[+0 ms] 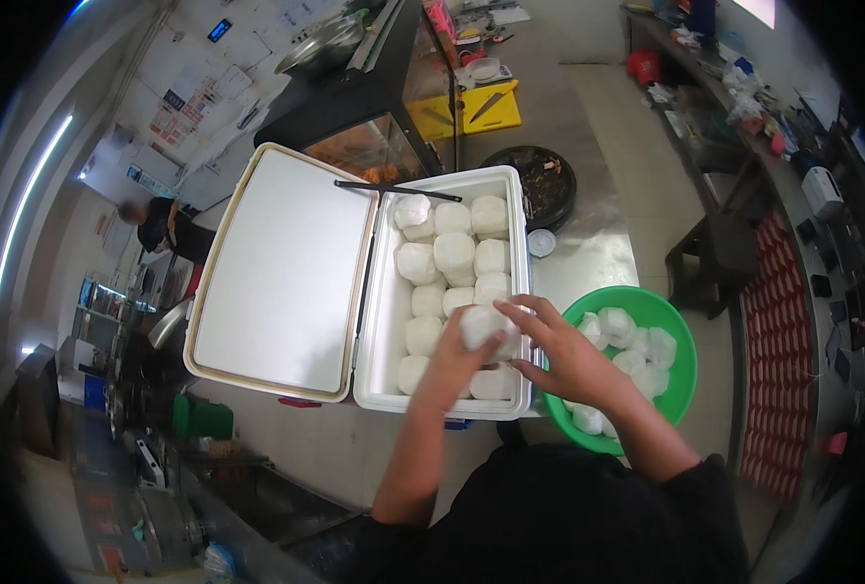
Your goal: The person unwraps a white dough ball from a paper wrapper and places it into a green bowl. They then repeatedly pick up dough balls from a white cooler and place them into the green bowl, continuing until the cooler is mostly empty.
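Note:
In front of me an open white cooler box [369, 379] holds rows of white rounded pieces that look like trimmed coconuts [454, 252]. My left hand [449, 365] grips one such coconut [485, 327], slightly blurred, above the near right part of the box. Its fingers wrap the left and lower sides. My right hand [575, 354] is beside the same coconut, fingers spread, fingertips at its right side; whether they press on it is unclear. To the right, a green plastic basin [684, 343] contains several more white coconuts [617, 325], which seem wrapped in clear film. My right forearm partly covers that basin.
The cooler's hinged lid [286, 270] lies open to the left, with a black strap [396, 191] across the far end. Beyond are a round chopping block [542, 208], a yellow cutting board [505, 117] with a knife [492, 102], and a glass-fronted cabinet [370, 150]. Another person [162, 223] stands far left.

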Tool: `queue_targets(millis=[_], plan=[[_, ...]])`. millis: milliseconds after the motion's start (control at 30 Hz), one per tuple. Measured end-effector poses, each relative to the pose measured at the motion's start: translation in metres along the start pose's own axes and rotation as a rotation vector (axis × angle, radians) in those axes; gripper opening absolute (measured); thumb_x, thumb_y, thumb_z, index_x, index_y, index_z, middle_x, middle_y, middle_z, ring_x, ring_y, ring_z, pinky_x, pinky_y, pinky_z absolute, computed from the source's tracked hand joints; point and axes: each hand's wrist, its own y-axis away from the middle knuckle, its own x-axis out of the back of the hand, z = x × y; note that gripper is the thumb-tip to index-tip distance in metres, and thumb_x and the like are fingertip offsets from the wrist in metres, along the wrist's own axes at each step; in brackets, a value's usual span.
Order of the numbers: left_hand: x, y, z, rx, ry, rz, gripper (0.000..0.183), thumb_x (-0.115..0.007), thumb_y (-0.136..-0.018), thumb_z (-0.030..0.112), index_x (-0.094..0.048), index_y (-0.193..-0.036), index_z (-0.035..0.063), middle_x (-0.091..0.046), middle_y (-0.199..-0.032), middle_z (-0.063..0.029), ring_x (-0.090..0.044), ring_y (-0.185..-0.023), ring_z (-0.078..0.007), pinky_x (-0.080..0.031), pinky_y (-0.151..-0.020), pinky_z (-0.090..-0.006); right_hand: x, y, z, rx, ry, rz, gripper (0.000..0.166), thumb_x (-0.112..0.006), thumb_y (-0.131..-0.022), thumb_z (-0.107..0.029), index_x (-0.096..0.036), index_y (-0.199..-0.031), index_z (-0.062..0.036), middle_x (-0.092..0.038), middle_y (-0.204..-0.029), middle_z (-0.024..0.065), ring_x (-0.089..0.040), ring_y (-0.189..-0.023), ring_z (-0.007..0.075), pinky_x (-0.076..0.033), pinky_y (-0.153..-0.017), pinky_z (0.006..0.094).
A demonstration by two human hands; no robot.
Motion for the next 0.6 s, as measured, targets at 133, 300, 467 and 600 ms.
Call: queue_targets(millis=[133,300,467,600], plan=[[0.088,-0.05,-0.024,0.073,-0.074,0.188,0.072,-0.082,-0.089,0.032,-0.043,-0.144,0.0046,-0.061,-0.129,-0.0132,-0.065,-0.113,-0.026,-0.061,-0.084,-0.0413,0.018,0.005,0.024,-0.15,-0.182,0.011,0.062,-0.072,-0.089,-0.002,-0.053,-0.147,-0.0083,-0.059,-0.133,0.0155,-0.066,-0.102,0.0225,-0.057,-0.086,0.0346],[0.125,-0.146,-0.052,0.326,-0.277,0.259,0.068,-0.08,-0.087,0.034,-0.047,-0.138,0.0034,-0.063,-0.127,-0.0133,-0.064,-0.11,-0.0262,-0.057,-0.083,-0.0415,0.037,0.101,0.156,-0.652,-0.355,0.015,0.047,-0.074,-0.087,-0.008,-0.063,-0.132,0.0015,-0.069,-0.116,0.0114,-0.068,-0.096,0.018,-0.057,-0.083,0.0333],[0.117,-0.196,-0.087,0.22,-0.191,0.244,0.083,-0.079,-0.084,0.045,-0.045,-0.146,0.003,-0.059,-0.131,-0.0176,-0.06,-0.114,-0.0296,-0.054,-0.09,-0.0438,-0.028,0.157,0.269,-0.719,0.206,0.074,0.046,-0.081,-0.077,-0.019,-0.067,-0.118,-0.0005,-0.071,-0.112,0.0205,-0.07,-0.098,0.0364,-0.056,-0.089,0.0445],[0.099,-0.18,-0.084,0.212,-0.622,0.361,0.094,-0.08,-0.083,0.051,-0.04,-0.154,0.0039,-0.05,-0.147,-0.025,-0.052,-0.133,-0.0368,-0.049,-0.103,-0.0465,-0.097,0.14,0.251,-0.656,0.568,-0.185,0.072,-0.086,-0.072,-0.023,-0.054,-0.134,-0.0084,-0.058,-0.133,0.0194,-0.059,-0.121,0.0404,-0.052,-0.098,0.051]])
